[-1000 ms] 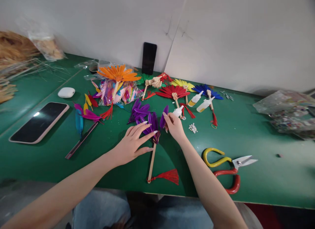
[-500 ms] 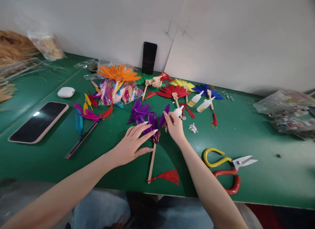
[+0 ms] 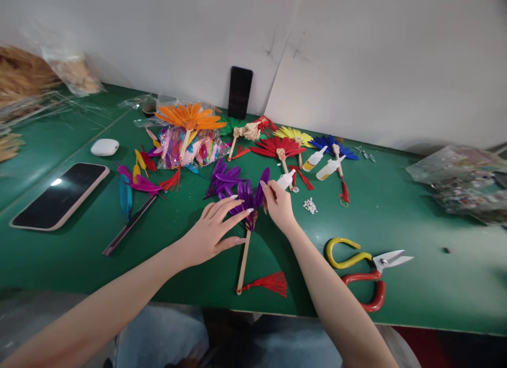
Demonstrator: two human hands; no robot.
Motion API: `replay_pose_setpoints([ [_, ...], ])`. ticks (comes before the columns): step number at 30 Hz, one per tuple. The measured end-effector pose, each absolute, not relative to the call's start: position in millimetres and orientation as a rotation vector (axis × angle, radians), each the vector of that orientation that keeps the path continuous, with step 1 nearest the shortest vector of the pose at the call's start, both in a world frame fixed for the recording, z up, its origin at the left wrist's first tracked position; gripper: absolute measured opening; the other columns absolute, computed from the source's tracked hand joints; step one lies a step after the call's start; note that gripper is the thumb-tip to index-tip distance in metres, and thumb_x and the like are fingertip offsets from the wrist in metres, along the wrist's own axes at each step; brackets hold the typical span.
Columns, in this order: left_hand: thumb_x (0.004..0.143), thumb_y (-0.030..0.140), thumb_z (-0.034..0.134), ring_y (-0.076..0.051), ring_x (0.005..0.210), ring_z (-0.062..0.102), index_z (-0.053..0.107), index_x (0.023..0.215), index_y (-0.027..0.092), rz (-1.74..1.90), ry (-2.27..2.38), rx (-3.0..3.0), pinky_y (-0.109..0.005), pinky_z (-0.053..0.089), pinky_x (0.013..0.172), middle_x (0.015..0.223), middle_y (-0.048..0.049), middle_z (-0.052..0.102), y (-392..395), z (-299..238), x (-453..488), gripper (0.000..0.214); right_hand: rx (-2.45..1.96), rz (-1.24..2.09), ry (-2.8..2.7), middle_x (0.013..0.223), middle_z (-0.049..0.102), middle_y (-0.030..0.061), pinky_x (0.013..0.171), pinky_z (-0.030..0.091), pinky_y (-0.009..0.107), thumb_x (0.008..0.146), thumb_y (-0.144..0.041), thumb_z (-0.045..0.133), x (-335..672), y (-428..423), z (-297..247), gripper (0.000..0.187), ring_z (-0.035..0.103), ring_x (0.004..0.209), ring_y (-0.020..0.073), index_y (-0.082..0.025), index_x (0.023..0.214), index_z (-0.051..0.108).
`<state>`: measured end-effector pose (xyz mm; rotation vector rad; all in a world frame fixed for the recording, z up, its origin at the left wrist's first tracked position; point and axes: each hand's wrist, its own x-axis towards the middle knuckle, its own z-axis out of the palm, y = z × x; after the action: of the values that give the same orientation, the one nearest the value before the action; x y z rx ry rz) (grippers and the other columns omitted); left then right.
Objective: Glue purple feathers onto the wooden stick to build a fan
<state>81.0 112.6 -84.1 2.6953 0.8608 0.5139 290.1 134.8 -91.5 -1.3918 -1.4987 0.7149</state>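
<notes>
A purple feather fan (image 3: 246,195) with a flat wooden handle (image 3: 243,265) and a red tassel (image 3: 271,284) lies in front of me. My left hand (image 3: 212,228) rests over it, fingers spread, with fingertips on the lower feathers and the thumb at the top of the handle. My right hand (image 3: 278,201) pinches a single purple feather (image 3: 262,186) at the fan's right side, close against the other feathers; its lower end is hidden by the fingers. Loose purple feathers (image 3: 222,178) lie just behind my left hand.
A glue bottle (image 3: 285,179) and small white beads (image 3: 310,205) lie right of my right hand. Scissors (image 3: 376,262) are nearer the front edge. Red (image 3: 279,146) and orange (image 3: 190,117) fans lie behind. A phone (image 3: 61,196) and tweezers (image 3: 129,225) are at left.
My right hand has brought the purple feather slightly left and down, closer to the fan's feathers. My left hand stays in place on the fan.
</notes>
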Motion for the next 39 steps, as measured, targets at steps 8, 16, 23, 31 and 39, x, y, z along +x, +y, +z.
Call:
replay_pose_setpoints([
  [8, 0.089, 0.045, 0.037, -0.027, 0.129, 0.025, 0.035, 0.135, 0.025, 0.517, 0.86, 2.698, -0.044, 0.026, 0.101, 0.138, -0.0096, 0.034, 112.9, -83.8, 81.2, 0.049, -1.423, 0.735, -1.54, 0.045, 0.036, -0.0065, 0.047, 0.033, 0.024, 0.089, -0.042, 0.04, 288.2, 134.0, -89.5, 0.033, 0.037, 0.041, 0.01, -0.023, 0.062, 0.036],
  [16, 0.089, 0.046, 0.038, -0.027, 0.129, 0.025, 0.035, 0.135, 0.026, 0.52, 0.869, 2.696, -0.044, 0.025, 0.102, 0.138, -0.0092, 0.034, 113.3, -84.5, 81.3, 0.05, -1.412, 0.846, -1.436, 0.041, 0.04, -0.0066, 0.04, 0.033, 0.025, 0.088, -0.049, 0.04, 287.0, 133.6, -86.1, 0.037, 0.038, 0.033, 0.01, -0.024, 0.061, 0.036],
  [23, 0.089, 0.046, 0.038, -0.028, 0.129, 0.025, 0.032, 0.136, 0.03, 0.499, 0.871, 2.687, -0.046, 0.026, 0.101, 0.139, -0.008, 0.032, 113.3, -82.2, 81.1, 0.05, -1.365, 0.925, -1.342, 0.038, 0.039, -0.0069, 0.036, 0.031, 0.026, 0.086, -0.053, 0.042, 286.6, 135.1, -85.5, 0.039, 0.037, 0.031, 0.0099, -0.024, 0.059, 0.037],
  [31, 0.088, 0.045, 0.04, -0.029, 0.13, 0.025, 0.021, 0.141, 0.029, 0.489, 0.87, 2.66, -0.046, 0.025, 0.103, 0.14, -0.0088, 0.032, 113.6, -79.5, 80.2, 0.058, -1.301, 0.874, -1.269, 0.037, 0.038, -0.0081, 0.033, 0.03, 0.025, 0.086, -0.05, 0.044, 285.2, 132.5, -78.4, 0.038, 0.036, 0.03, 0.0091, -0.024, 0.06, 0.036],
  [39, 0.089, 0.045, 0.038, -0.029, 0.13, 0.023, 0.023, 0.14, 0.029, 0.45, 0.849, 2.679, -0.047, 0.025, 0.102, 0.14, -0.0095, 0.03, 114.3, -79.4, 79.4, 0.056, -1.394, 0.855, -1.254, 0.04, 0.041, -0.0062, 0.036, 0.034, 0.027, 0.085, -0.053, 0.043, 286.1, 133.3, -77.9, 0.038, 0.039, 0.033, 0.0103, -0.024, 0.061, 0.037],
])
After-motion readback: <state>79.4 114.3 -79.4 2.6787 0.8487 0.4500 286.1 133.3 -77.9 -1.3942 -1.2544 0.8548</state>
